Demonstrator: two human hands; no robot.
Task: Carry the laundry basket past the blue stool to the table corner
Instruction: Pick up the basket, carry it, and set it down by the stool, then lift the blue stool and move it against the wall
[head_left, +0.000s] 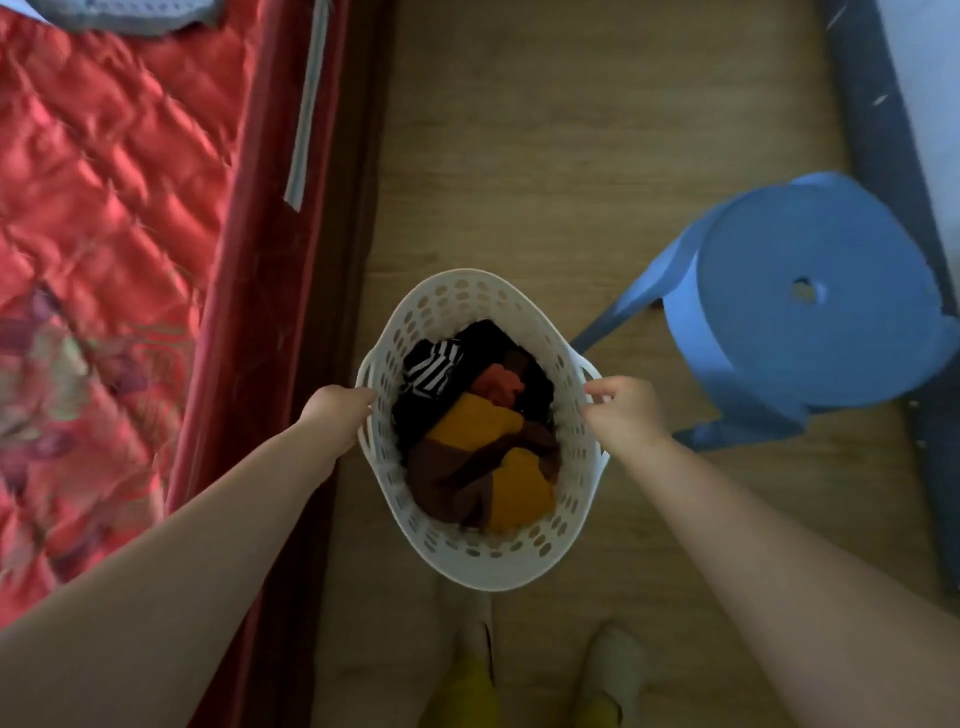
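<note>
A white perforated laundry basket (470, 558) hangs over the wooden floor in the middle of the head view, filled with black, striped, red, brown and yellow clothes (488, 441). My left hand (340, 415) grips its left handle and my right hand (621, 408) grips its right handle. The blue stool (810, 301) stands to the right of the basket, slightly ahead, with one leg close to the basket's right rim.
A bed with a red quilted cover (114, 249) and dark red frame runs along the left. A dark blue-grey edge (883, 130), apparently a table, runs behind the stool on the right. Wooden floor (571, 156) stretches ahead between them. My feet show below the basket.
</note>
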